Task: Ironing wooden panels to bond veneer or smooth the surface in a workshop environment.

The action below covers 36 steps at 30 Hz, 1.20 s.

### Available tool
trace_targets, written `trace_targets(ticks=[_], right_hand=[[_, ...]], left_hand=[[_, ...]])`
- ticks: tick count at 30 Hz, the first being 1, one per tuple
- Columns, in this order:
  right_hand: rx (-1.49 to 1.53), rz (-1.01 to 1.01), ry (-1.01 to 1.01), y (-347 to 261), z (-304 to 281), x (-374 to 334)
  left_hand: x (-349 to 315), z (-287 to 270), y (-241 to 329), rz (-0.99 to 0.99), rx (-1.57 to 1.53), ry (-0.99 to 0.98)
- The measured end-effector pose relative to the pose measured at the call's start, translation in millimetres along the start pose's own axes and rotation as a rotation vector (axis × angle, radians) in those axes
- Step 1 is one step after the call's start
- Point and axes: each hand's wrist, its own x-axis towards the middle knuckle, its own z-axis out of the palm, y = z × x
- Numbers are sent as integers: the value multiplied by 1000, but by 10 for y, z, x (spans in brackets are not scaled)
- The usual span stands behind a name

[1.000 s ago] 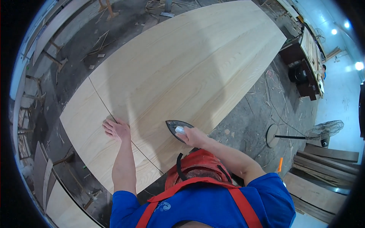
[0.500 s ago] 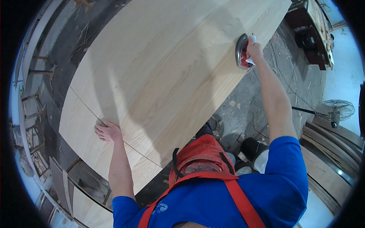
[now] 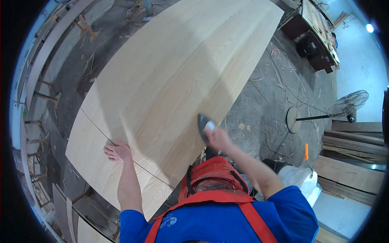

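Observation:
A large pale wood panel (image 3: 174, 77) with a curved left edge spreads out before me. A thin dark line crosses its near end. My left hand (image 3: 118, 152) rests on the panel at this line, fingers slightly bent against the surface; whatever lies under the palm is hidden. My right hand (image 3: 220, 139) grips the handle of a clothes iron (image 3: 202, 126) at the panel's right edge. The iron's dark pointed plate shows, while motion blurs its handle.
A standing fan (image 3: 348, 106) is on the floor to the right, near stacked boards (image 3: 348, 174). A cable (image 3: 300, 97) runs across the floor. Beside my right arm is a plastic-covered bucket (image 3: 298, 178). Wooden stands (image 3: 44, 96) line the left side, and a dark cabinet (image 3: 304, 32) stands far right.
My right hand has brought the iron back toward me and leftward along the panel's right edge. My left hand keeps its place at the dark line. The view has shifted slightly.

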Motion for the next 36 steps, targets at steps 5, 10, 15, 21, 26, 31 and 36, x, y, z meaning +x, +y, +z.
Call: trace_targets(ticks=[5,10,15,21,26,31,36], right_hand=[[-48,-44,-359,-310,125,-543],[-36,-17,-177,-11,-428,-39],[-70,36,168,918,-1351,1247],[292,356,223,1262,-1637,1821],[104,101,474,1374,-826,1019],[185,23,285,273,103,-176],[91,-9,-81,-27,157,-575]], left_hand=[[-33,1,20,11,31,-6],[20,83,-125,15,38,30],[51,243,-53,53,70,77],[81,318,-195,41,53,112],[20,282,128,43,13,60],[61,138,8,22,14,48],[-21,72,13,17,-7,-42]])
